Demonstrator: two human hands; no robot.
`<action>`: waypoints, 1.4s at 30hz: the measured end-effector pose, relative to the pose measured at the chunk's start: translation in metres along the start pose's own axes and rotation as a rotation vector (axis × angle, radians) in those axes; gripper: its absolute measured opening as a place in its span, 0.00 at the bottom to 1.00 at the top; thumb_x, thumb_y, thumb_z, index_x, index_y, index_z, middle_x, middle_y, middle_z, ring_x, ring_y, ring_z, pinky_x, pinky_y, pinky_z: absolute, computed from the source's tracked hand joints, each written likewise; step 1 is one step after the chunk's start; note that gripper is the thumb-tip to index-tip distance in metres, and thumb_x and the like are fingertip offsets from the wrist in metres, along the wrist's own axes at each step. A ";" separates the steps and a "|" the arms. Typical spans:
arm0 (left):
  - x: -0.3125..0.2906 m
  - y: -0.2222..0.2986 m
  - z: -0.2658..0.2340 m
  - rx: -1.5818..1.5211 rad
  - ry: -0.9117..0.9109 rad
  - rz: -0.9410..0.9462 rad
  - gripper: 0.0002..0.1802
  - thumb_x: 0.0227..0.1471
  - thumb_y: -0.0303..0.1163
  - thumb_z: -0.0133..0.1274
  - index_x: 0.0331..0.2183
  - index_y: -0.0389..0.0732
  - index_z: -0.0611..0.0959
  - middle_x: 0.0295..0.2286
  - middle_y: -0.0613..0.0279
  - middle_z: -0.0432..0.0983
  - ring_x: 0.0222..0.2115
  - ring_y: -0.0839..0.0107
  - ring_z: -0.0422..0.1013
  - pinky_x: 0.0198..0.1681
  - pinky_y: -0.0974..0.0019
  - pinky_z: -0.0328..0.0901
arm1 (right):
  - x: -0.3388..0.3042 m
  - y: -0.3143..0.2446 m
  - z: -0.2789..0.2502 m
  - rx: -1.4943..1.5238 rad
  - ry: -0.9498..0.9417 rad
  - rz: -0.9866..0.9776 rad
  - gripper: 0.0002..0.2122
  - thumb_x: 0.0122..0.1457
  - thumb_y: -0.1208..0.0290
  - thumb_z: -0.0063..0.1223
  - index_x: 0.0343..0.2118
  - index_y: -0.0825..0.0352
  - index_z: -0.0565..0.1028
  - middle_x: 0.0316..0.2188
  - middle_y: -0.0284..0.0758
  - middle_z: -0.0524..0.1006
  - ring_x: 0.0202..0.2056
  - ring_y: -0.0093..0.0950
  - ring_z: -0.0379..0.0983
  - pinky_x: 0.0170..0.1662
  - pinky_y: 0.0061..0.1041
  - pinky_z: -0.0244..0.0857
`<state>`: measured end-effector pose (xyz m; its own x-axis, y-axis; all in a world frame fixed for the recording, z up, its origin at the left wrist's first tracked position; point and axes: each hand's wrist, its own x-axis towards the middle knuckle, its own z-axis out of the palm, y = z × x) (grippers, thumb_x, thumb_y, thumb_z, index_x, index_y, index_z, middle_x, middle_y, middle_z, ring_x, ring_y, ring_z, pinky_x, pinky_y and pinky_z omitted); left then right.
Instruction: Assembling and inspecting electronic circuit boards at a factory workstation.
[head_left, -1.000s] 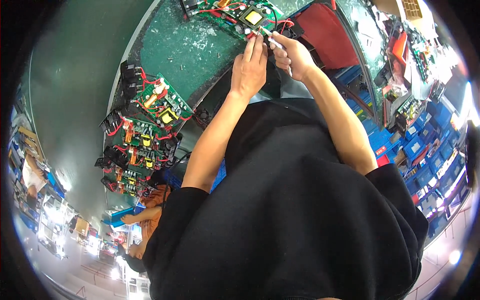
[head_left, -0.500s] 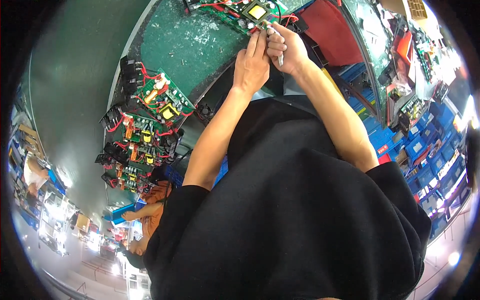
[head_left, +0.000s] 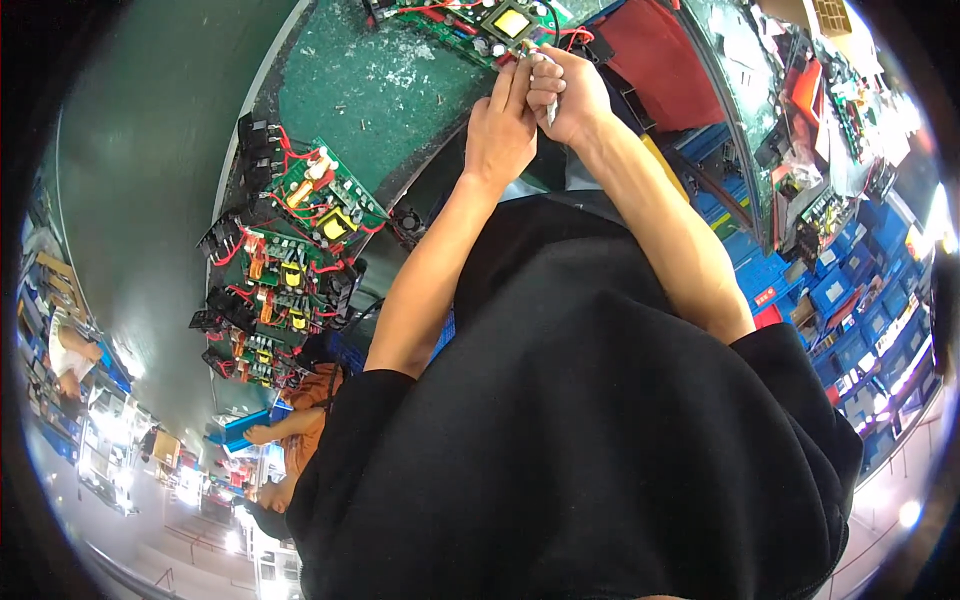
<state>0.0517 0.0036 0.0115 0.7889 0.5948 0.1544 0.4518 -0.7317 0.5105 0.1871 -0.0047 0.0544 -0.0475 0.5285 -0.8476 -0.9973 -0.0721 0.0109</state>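
Observation:
A green circuit board point(head_left: 470, 28) lies at the top edge, carrying a black-framed yellow transformer point(head_left: 512, 23) and red wires. My left hand point(head_left: 500, 135) reaches to its near edge, fingers long and their tips pressed together; what they pinch is hidden. Beside it, touching or nearly so, my right hand point(head_left: 575, 95) is curled around a thin silvery tool point(head_left: 551, 114). One end of this tool sticks out below the fist, while the other is covered near the board, so its kind is unclear. A black cord runs down behind the right fingers.
More boards with red wires and black sockets point(head_left: 330, 195) are lined up along the bench's left edge. Small bits and white scuffs dot the green bench top point(head_left: 380, 110). A red cloth-like sheet point(head_left: 665, 65), a cluttered side bench and blue bins point(head_left: 830, 290) stand right. A co-worker point(head_left: 305, 425) sits lower left.
My right hand has shifted slightly left, and the silvery tool in it has tilted a little. My left hand stays at the board's near edge, almost unmoved.

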 end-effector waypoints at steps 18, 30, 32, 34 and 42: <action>0.007 0.011 -0.018 0.053 -0.074 0.016 0.30 0.45 0.27 0.53 0.53 0.34 0.70 0.57 0.46 0.61 0.59 0.53 0.59 0.49 0.58 0.67 | -0.089 -0.088 -0.022 -0.368 -0.133 -0.315 0.13 0.64 0.63 0.37 0.36 0.67 0.70 0.16 0.28 0.65 0.11 0.18 0.55 0.16 0.19 0.54; 0.030 -0.013 -0.020 -0.265 0.228 -0.615 0.14 0.50 0.33 0.55 0.35 0.34 0.72 0.33 0.46 0.70 0.39 0.48 0.68 0.43 0.51 0.63 | -0.006 -0.279 -0.078 -1.855 0.560 -1.969 0.12 0.58 0.73 0.50 0.44 0.69 0.73 0.38 0.50 0.74 0.43 0.50 0.68 0.47 0.45 0.64; 0.034 -0.029 -0.029 -0.069 0.374 -0.679 0.15 0.50 0.34 0.56 0.35 0.34 0.72 0.34 0.46 0.69 0.39 0.48 0.68 0.43 0.50 0.63 | -0.019 -0.226 -0.044 -1.740 0.510 -1.792 0.10 0.57 0.72 0.52 0.40 0.69 0.75 0.40 0.49 0.76 0.44 0.46 0.71 0.47 0.41 0.66; 0.062 -0.043 -0.045 0.090 0.489 -0.616 0.20 0.52 0.39 0.56 0.38 0.33 0.72 0.34 0.46 0.70 0.40 0.49 0.66 0.45 0.50 0.61 | -0.038 -0.174 -0.026 -1.729 0.219 -1.267 0.07 0.57 0.72 0.51 0.35 0.70 0.77 0.35 0.47 0.78 0.40 0.43 0.75 0.45 0.37 0.68; 0.121 -0.147 -0.087 0.141 0.295 -0.846 0.33 0.40 0.53 0.66 0.31 0.29 0.80 0.32 0.45 0.78 0.37 0.48 0.75 0.43 0.52 0.66 | 0.052 -0.078 -0.096 -1.348 0.437 -0.355 0.27 0.51 0.61 0.65 0.45 0.78 0.68 0.40 0.42 0.76 0.32 0.28 0.77 0.32 0.29 0.70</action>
<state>0.0446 0.2122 0.0287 0.0401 0.9992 -0.0047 0.8940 -0.0338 0.4468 0.2681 -0.0529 -0.0414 0.4505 0.4107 -0.7927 -0.1348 -0.8464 -0.5152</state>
